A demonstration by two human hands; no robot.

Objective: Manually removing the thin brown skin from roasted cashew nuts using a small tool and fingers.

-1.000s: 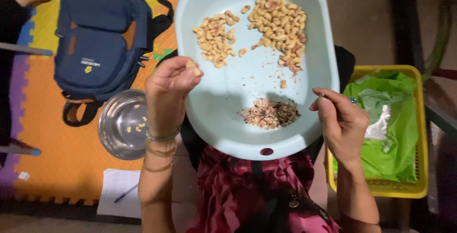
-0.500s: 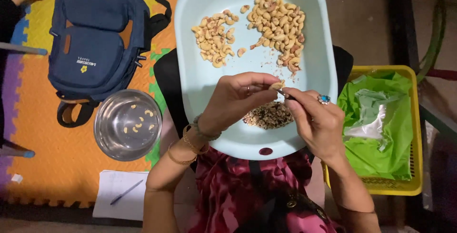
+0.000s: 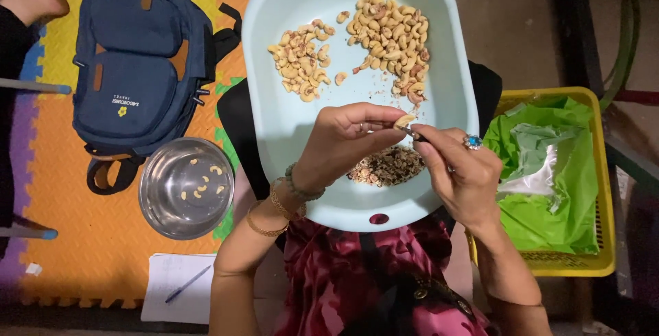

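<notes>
Cashew kernel (image 3: 403,120), pale and curved, sits pinched between the fingertips of the left hand (image 3: 341,145), above the near half of the light blue oval plastic tub (image 3: 288,130) on the person's lap. Right hand (image 3: 461,171) is closed on a small thin tool (image 3: 416,134) whose tip touches the kernel; a blue-stoned ring (image 3: 472,142) is on one finger. Inside the tub lie two separate heaps of pale cashews (image 3: 395,37) at the far end and a brown pile of skins (image 3: 388,166) just under the hands. Left of the tub, on an orange and yellow foam mat (image 3: 82,253), rest a navy backpack (image 3: 141,68) bearing a small yellow emblem, a steel bowl (image 3: 187,188) containing a few kernels, and white paper (image 3: 168,295) with a blue pen (image 3: 187,284). Right of the tub stands a yellow plastic basket (image 3: 604,253) lined with a green bag (image 3: 549,171).
</notes>
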